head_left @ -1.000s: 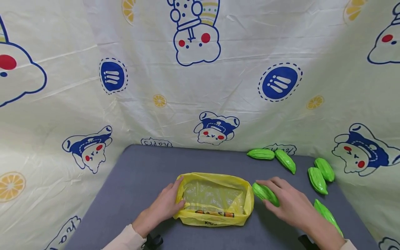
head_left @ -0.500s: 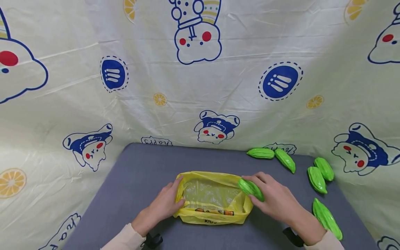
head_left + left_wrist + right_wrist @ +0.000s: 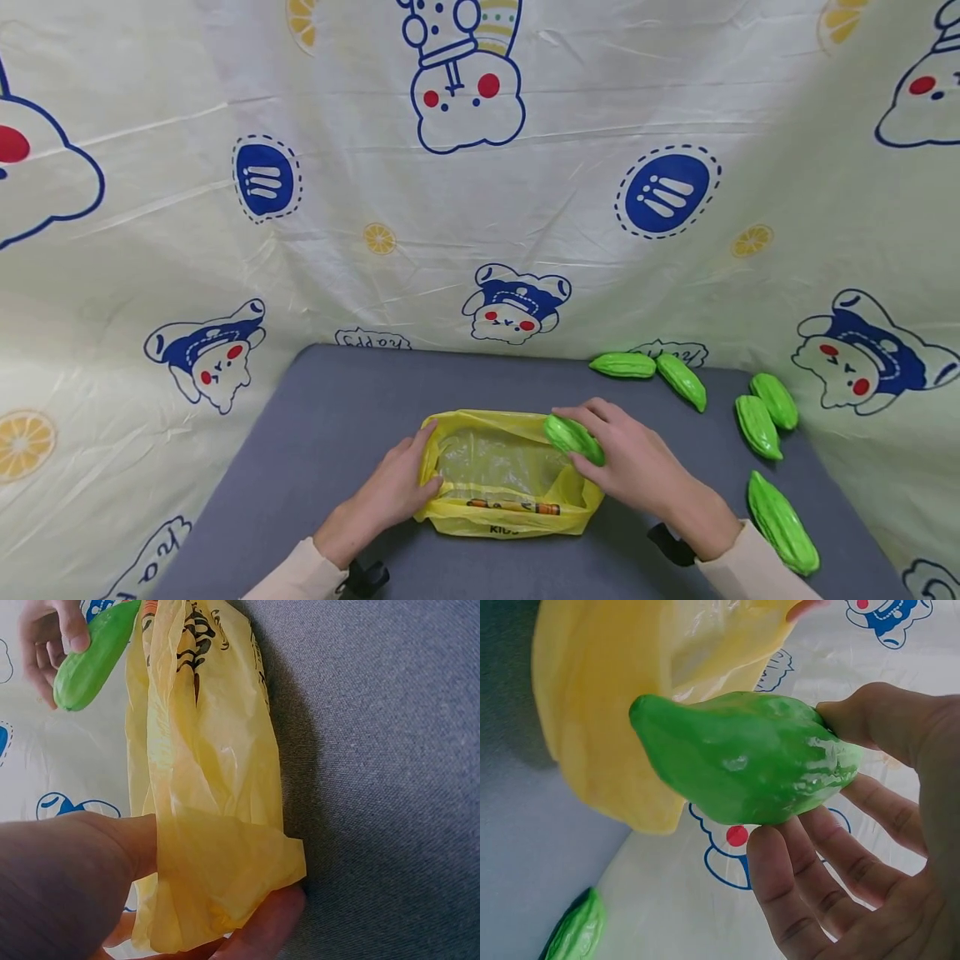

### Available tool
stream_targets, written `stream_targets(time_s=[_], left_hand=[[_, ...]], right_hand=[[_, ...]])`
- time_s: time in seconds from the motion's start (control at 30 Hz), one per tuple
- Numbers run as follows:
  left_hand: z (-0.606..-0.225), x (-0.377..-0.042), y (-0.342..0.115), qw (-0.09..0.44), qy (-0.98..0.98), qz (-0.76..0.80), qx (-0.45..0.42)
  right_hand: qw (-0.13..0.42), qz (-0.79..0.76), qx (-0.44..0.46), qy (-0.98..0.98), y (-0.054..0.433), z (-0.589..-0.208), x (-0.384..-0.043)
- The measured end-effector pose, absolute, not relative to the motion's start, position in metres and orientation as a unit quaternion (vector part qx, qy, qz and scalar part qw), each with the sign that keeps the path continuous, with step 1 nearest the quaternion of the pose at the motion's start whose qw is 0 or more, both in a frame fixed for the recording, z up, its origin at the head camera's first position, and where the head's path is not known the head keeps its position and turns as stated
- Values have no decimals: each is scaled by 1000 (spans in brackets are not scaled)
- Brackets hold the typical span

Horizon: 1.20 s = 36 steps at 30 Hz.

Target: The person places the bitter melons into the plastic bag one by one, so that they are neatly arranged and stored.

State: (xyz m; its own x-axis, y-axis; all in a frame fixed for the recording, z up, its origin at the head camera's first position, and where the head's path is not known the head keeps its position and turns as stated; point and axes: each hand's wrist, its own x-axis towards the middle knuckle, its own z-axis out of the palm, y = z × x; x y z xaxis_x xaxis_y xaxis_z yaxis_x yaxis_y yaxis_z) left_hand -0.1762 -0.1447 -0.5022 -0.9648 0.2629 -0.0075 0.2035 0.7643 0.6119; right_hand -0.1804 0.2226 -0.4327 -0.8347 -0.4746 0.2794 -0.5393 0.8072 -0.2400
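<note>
Gourd (image 3: 573, 439) pinched in my right fingers (image 3: 771, 881), I had carried it leftward to above the mouth of the yellow bag (image 3: 536, 523) (only lowering remained, I judged), while my left fingers (image 3: 271, 921) gripped its left end.

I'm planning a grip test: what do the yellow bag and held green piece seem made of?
Yellow bag: thin plastic film, slightly shiny, judging by its creases and translucency.
Green piece: perhaps glossy plastic or coated foam; bright highlights suggest a smooth coating, core unclear.

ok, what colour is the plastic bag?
The plastic bag is yellow; best seen in the head view.
</note>
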Motion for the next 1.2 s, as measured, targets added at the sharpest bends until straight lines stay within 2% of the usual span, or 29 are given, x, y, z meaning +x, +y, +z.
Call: stream_targets(time_s=[0.47, 1.2], left_hand=[[-504, -177, -143, 31, 940, 313, 134], [-508, -179, -146, 34, 937, 318, 143]], right_hand=[[97, 187, 262, -942, 199, -428, -192], [68, 266, 262, -925, 171, -447, -215]])
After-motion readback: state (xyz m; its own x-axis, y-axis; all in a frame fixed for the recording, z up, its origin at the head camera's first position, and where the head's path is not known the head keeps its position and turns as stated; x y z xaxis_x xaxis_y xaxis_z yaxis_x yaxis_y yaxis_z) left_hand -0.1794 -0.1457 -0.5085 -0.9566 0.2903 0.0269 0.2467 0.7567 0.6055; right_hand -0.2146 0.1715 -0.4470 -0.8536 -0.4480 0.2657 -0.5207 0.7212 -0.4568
